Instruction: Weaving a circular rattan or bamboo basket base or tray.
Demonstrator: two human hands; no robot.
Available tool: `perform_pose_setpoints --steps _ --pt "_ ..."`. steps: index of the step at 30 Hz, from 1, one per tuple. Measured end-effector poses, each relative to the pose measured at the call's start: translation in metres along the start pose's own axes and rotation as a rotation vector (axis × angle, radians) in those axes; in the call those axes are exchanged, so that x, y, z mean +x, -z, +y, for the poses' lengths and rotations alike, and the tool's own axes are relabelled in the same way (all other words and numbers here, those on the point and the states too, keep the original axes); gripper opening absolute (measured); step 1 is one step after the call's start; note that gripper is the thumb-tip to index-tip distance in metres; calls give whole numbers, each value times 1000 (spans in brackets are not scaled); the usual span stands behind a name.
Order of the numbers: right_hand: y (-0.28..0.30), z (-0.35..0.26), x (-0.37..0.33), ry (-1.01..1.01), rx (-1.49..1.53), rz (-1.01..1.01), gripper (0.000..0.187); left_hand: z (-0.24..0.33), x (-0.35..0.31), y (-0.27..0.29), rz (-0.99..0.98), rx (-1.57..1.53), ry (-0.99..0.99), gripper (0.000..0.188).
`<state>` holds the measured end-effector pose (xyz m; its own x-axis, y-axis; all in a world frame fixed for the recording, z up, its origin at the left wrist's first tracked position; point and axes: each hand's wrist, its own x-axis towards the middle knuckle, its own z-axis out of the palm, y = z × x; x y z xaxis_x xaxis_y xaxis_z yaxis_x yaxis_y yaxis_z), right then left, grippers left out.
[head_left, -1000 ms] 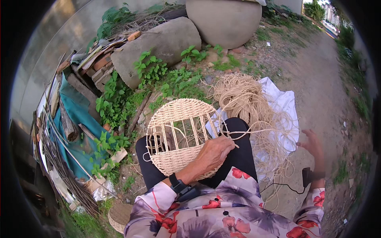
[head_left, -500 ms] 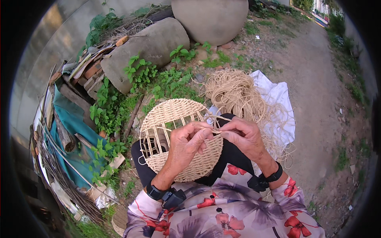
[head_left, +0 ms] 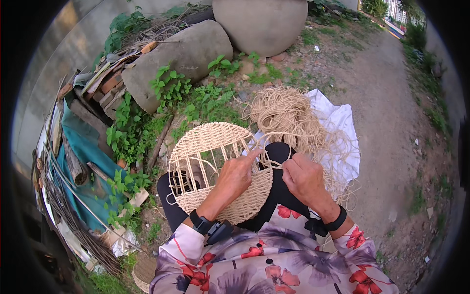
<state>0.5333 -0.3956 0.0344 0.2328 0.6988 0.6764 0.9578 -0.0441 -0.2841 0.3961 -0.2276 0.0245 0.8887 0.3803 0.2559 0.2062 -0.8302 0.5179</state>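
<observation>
A round woven piece of pale cord (head_left: 210, 139) rests tilted across my lap, with an open band of bare strands between its two closely woven parts. My left hand (head_left: 236, 174) is closed at its right edge, gripping the weave there; some of its fingertips are hidden. A little to the right, my right hand (head_left: 304, 180) makes a fist around a strand of cord (head_left: 274, 164), which runs between it and the edge of the piece. Loops of that strand show above and between both hands.
Beyond my knees, a big tangled heap of cord (head_left: 286, 115) lies on a white cloth (head_left: 338, 117). To the left are weeds, sticks and a teal sheet (head_left: 81, 142). A concrete cylinder (head_left: 178, 61) and a large rounded grey vessel (head_left: 259, 24) stand farther off. A dirt path (head_left: 387, 98) runs along the right.
My hands, which met at the cord, have moved apart. The right has closed into a fist and shifted right and down, while the left has come down onto the woven edge.
</observation>
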Motion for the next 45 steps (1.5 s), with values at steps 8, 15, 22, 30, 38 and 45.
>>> perform_pose_setpoints --steps 8,15,22,30,38,45 --pt "-47 22 -23 -510 568 -70 6 4 5 -2 -40 57 -43 52" --pt "-51 25 -22 -556 595 -190 10 -1 -5 -4 61 3 -10 50" --pt "-35 -34 34 -13 594 -119 18 15 -37 68 -1 -585 195 41" --pt "-48 -46 17 -52 651 -245 12 -9 -59 54 -18 -872 330 42" --pt "-72 -45 25 262 4 -122 9 -29 -50 28 124 -31 54 62" --pt "-100 -38 18 104 208 -132 7 -24 -45 18 156 54 59 59"
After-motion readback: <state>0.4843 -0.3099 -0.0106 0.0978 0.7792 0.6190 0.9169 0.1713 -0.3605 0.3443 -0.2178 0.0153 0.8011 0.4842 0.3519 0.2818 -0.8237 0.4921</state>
